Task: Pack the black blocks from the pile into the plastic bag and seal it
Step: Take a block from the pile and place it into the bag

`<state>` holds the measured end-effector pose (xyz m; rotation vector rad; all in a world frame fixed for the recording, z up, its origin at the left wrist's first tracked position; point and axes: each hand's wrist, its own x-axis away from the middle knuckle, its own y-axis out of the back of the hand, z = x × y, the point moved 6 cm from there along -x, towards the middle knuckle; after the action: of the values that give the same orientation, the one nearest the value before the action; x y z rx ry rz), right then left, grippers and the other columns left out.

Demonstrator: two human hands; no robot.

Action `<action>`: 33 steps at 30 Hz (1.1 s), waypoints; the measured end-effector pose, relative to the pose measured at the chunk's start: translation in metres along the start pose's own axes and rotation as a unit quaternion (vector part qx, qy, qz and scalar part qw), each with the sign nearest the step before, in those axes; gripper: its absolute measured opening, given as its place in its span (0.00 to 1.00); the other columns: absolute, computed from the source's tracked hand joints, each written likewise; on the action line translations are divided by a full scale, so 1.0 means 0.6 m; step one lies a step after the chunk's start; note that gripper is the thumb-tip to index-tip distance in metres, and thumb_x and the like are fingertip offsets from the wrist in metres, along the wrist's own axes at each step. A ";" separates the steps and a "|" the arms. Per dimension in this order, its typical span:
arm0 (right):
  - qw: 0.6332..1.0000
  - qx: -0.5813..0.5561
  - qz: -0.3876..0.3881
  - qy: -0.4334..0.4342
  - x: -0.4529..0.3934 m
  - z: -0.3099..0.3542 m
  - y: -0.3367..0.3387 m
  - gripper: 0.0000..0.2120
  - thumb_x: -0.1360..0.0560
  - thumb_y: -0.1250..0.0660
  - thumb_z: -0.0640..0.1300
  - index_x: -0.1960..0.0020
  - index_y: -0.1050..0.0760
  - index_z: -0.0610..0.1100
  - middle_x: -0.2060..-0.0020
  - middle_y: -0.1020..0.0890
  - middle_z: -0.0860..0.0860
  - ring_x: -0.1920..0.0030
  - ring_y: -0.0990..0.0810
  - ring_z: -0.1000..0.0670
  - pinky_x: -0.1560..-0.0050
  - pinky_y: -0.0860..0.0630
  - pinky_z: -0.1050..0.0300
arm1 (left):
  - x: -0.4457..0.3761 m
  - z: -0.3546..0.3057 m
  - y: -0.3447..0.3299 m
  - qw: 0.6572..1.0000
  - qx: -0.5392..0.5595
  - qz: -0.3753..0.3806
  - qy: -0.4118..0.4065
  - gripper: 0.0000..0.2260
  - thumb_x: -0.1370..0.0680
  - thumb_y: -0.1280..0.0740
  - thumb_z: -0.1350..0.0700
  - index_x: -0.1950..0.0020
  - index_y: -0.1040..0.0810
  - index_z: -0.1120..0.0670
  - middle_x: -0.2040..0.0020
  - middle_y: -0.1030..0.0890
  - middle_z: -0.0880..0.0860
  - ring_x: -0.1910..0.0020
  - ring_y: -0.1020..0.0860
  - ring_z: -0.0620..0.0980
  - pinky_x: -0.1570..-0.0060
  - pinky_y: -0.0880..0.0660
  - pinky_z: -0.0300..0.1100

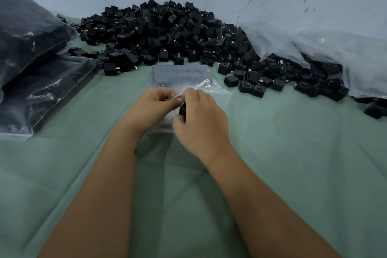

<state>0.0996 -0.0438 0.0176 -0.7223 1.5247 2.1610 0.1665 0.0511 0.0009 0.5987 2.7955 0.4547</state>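
Plastic bag [217, 98] is pinched at its mouth between left hand [155, 102] and right hand [201, 119], close together; block [182, 111] gripped under right fingers; mouth should be spread wide before insertion

hands: left [154, 103] pinches plastic bag [211, 92] | right [201, 119] holds black block [182, 111] | pile [167, 31] behind
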 end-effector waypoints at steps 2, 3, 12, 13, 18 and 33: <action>0.998 0.049 0.045 -0.009 0.000 -0.011 -0.020 0.13 0.27 0.38 0.46 0.43 0.28 0.43 0.53 0.22 0.49 0.53 0.27 0.47 0.59 0.39 0.58 | -0.003 -0.003 0.005 0.999 0.012 -0.030 -0.019 0.05 0.21 0.32 0.60 0.55 0.17 0.56 0.66 0.20 0.46 0.63 0.24 0.37 0.58 0.29 0.29; 0.997 0.049 0.051 -0.015 -0.001 -0.016 -0.024 0.14 0.26 0.38 0.46 0.42 0.28 0.43 0.53 0.21 0.49 0.53 0.27 0.47 0.59 0.40 0.58 | -0.004 -0.004 0.006 0.999 0.022 -0.037 -0.023 0.04 0.22 0.31 0.60 0.54 0.17 0.55 0.65 0.19 0.43 0.62 0.23 0.37 0.58 0.28 0.28; 0.980 -0.135 0.089 -0.113 -0.010 -0.049 -0.034 0.09 0.22 0.39 0.43 0.44 0.24 0.47 0.57 0.25 0.55 0.60 0.30 0.55 0.65 0.37 0.61 | 0.011 -0.034 0.000 0.992 0.093 0.021 -0.086 0.07 0.29 0.27 0.58 0.52 0.15 0.57 0.55 0.16 0.58 0.53 0.19 0.56 0.45 0.23 0.48; 0.982 -0.121 0.087 -0.113 -0.010 -0.053 -0.032 0.09 0.21 0.40 0.44 0.44 0.24 0.46 0.56 0.26 0.54 0.60 0.30 0.54 0.64 0.38 0.61 | 0.011 -0.035 -0.001 0.990 0.102 0.031 -0.088 0.09 0.30 0.27 0.58 0.52 0.15 0.58 0.55 0.16 0.59 0.53 0.19 0.56 0.45 0.23 0.48; 0.986 -0.042 0.131 -0.096 -0.008 -0.043 -0.028 0.07 0.25 0.42 0.53 0.56 0.28 0.52 0.64 0.23 0.55 0.62 0.24 0.52 0.67 0.32 0.56 | 0.009 -0.023 0.007 0.991 0.118 0.026 -0.059 0.07 0.29 0.29 0.51 0.56 0.13 0.50 0.56 0.14 0.51 0.55 0.20 0.45 0.50 0.26 0.38; 0.971 0.029 0.226 -0.075 0.007 -0.053 -0.056 0.12 0.24 0.47 0.54 0.60 0.32 0.50 0.61 0.27 0.52 0.51 0.28 0.46 0.52 0.32 0.53 | 0.004 0.059 0.076 0.928 0.088 -0.353 0.076 0.11 0.23 0.38 0.58 0.59 0.20 0.45 0.74 0.24 0.40 0.79 0.33 0.38 0.80 0.38 0.28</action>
<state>0.1217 -0.0626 -0.0187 -0.1932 1.7946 2.4073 0.1911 0.1004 -0.0161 -0.4456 2.9503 0.0961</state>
